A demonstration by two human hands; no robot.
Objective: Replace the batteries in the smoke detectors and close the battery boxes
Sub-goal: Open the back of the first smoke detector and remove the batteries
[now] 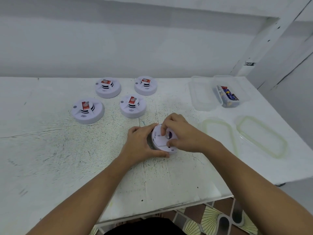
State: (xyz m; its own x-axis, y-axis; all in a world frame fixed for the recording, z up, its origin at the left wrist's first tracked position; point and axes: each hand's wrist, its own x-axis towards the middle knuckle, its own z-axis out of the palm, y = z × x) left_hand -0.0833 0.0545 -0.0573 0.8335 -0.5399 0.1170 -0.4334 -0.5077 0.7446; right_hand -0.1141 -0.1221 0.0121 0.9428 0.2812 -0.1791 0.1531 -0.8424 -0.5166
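A white smoke detector lies upside down on the white table, its back facing up. My left hand grips its left rim. My right hand is over its back, fingers curled onto a dark blue battery in the battery box; the thumb presses the detector's near edge. Several other white detectors with red labels stand face up behind: front left, front right, back left, back right.
A clear plastic box holding batteries stands at the back right, with an empty clear box beside it. Two clear lids lie on the right. The table's front edge runs near my body; patterned floor shows below.
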